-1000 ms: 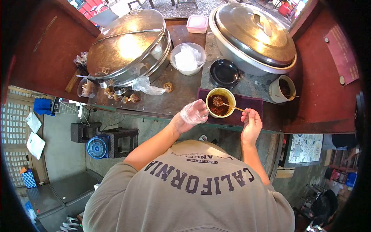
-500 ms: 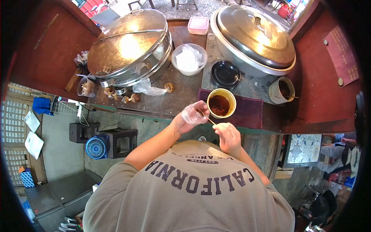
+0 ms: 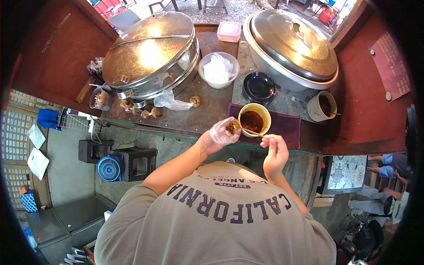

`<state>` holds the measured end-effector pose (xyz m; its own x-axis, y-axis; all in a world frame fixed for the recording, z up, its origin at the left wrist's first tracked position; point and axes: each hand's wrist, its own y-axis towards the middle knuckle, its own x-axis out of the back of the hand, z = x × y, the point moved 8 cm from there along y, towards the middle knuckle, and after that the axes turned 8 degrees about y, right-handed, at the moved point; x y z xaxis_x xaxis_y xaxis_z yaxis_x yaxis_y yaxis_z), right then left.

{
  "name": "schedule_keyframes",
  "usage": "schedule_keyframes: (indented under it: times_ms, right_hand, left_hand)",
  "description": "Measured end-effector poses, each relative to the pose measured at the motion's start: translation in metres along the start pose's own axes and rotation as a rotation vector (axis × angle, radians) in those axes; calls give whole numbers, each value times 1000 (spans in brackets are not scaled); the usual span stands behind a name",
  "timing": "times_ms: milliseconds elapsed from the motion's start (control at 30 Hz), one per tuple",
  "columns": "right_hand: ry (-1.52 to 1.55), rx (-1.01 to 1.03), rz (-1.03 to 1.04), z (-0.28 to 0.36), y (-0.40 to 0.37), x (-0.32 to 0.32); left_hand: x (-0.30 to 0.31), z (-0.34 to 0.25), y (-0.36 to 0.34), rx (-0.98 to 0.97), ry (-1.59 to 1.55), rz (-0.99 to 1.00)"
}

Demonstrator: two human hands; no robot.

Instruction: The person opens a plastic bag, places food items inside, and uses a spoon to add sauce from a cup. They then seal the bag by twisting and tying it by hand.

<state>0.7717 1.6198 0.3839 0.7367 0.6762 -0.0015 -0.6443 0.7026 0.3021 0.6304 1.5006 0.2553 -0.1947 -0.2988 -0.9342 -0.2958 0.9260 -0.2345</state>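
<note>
My left hand [image 3: 224,131] is wrapped in clear plastic, its fingers curled round a small plastic bag with dark brown and yellowish contents [image 3: 233,127]. In my right hand [image 3: 275,149] is the end of a thin spoon [image 3: 253,132], pinched between the fingers. The spoon reaches left to the mouth of the bag. Just beyond my hands, a pale yellow tub [image 3: 267,118] of dark red sauce stands on a dark purple cloth [image 3: 287,132]. Several filled, tied bags [image 3: 152,113] lie on the counter to the left.
Two large lidded pots [image 3: 152,53] [image 3: 293,44] stand at the back. Between them are a bowl of plastic bags [image 3: 218,70], a pink-lidded box [image 3: 229,32] and black plates [image 3: 259,88]. A second tub [image 3: 321,106] is at the right. Other people [image 3: 388,170] are at the far right.
My right hand has moved right and slightly up with the spoon, which now lies flatter. Contents now show at the mouth of the bag in my left hand.
</note>
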Motion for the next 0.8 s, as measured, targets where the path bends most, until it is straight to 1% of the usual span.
schedule_keyframes:
  times_ms: [67,167,267,367,467,533,600,667,700,800]
  right_hand:
    - [215,-177,-112,-21,0,8]
    - [456,-373,-207,-52,-2,17]
    - [597,-464,-246,-61,-3,21]
    - [596,-430,-317,-62,2,36]
    - [391,-301,-335,-55,14,53]
    - [150,-195,-278,-47,20,49]
    - [-71,-62,-184,-38,28,39]
    - [-204,11,-100,-36,30,26]
    - [-190,30,-100,-40,30,22]
    - [-102,-82,-107,-58,25,20]
  left_hand:
    - [1,-1,-1,-22,7,-20]
    - [2,-1,-1,-22,13,-23]
    - [0,-2,0,-21,25,-31]
    - [-2,-3,3,-38,47,-20]
    - [0,-3,6,-29,77,-56]
    - [-4,-2,3,-50,55,-89]
    - [-8,-4,4,-54,73,-59]
    - [-11,-4,3,-63,79,-45]
    - [-15,-5,0,-70,76,-45]
    - [-18,-6,0,-65,89,-39]
